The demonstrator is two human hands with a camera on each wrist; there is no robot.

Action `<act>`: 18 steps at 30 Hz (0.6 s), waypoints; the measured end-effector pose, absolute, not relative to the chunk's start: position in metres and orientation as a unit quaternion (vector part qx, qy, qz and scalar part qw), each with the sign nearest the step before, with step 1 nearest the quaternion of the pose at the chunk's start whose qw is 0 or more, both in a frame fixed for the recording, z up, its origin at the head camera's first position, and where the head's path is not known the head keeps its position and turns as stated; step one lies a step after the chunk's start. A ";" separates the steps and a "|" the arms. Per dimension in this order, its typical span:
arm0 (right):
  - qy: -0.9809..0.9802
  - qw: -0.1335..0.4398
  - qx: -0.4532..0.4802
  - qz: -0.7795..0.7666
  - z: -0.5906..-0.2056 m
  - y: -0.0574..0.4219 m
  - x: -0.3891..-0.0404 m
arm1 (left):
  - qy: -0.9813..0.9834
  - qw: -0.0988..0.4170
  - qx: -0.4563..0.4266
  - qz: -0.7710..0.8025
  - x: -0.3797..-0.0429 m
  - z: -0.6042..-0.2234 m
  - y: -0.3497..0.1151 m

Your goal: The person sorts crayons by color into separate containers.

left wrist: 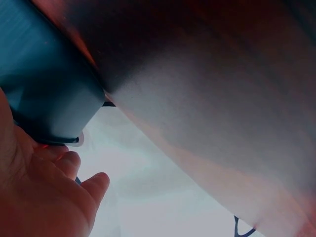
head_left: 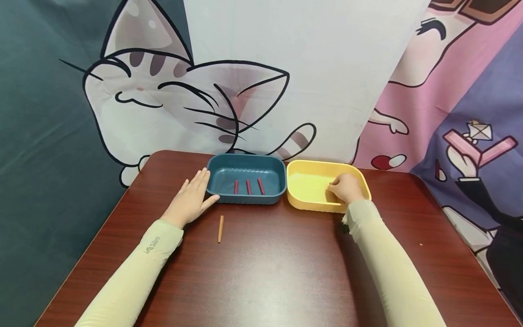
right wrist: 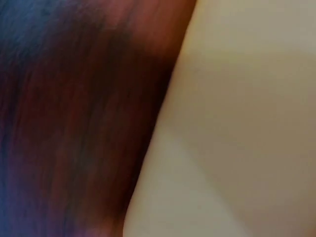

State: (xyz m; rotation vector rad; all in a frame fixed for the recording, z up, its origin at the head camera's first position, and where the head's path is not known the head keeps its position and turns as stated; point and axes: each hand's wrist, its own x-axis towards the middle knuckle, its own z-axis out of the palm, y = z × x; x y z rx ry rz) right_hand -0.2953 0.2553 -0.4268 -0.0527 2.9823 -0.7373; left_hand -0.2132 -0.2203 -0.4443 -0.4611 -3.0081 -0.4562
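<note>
My left hand (head_left: 189, 198) lies with straight, spread fingers against the left end of the blue tray (head_left: 269, 200), its thumb reaching to the front rim. Inside that tray stand or lean three dark red sticks (head_left: 248, 186). My right hand (head_left: 347, 187) reaches down into the yellow tray (head_left: 304, 203), fingers curled and tips together. It pinches a small orange-brown thing (head_left: 329, 186), mostly covered by the fingers. On the table, right of the left forearm, lies a thin orange stick (head_left: 220, 229). The left wrist view shows the left fingers beside the blue tray (left wrist: 54, 89).
The two trays stand side by side near the far edge of the brown wooden table (head_left: 261, 268). Behind it hangs a cloth (head_left: 327, 81) printed with cartoon figures. A pale sleeve (right wrist: 237, 123) fills much of the right wrist view, hiding that hand.
</note>
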 end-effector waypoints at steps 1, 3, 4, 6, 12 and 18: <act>0.971 0.034 -0.014 -0.238 -0.428 0.255 -0.296 | -0.977 0.032 -0.150 -0.149 -0.213 -0.444 -0.220; 0.971 0.033 -0.011 -0.236 -0.430 0.255 -0.297 | -0.977 0.032 -0.150 -0.149 -0.213 -0.444 -0.220; 0.972 0.031 -0.010 -0.233 -0.431 0.255 -0.298 | -0.977 0.032 -0.150 -0.148 -0.213 -0.444 -0.221; 0.972 0.026 -0.007 -0.231 -0.432 0.255 -0.299 | -0.977 0.032 -0.149 -0.148 -0.213 -0.444 -0.221; 0.973 0.010 0.004 -0.232 -0.432 0.256 -0.299 | -0.977 0.033 -0.151 -0.149 -0.214 -0.444 -0.221; 0.974 -0.006 0.007 -0.225 -0.432 0.256 -0.298 | -0.977 0.031 -0.152 -0.148 -0.214 -0.446 -0.220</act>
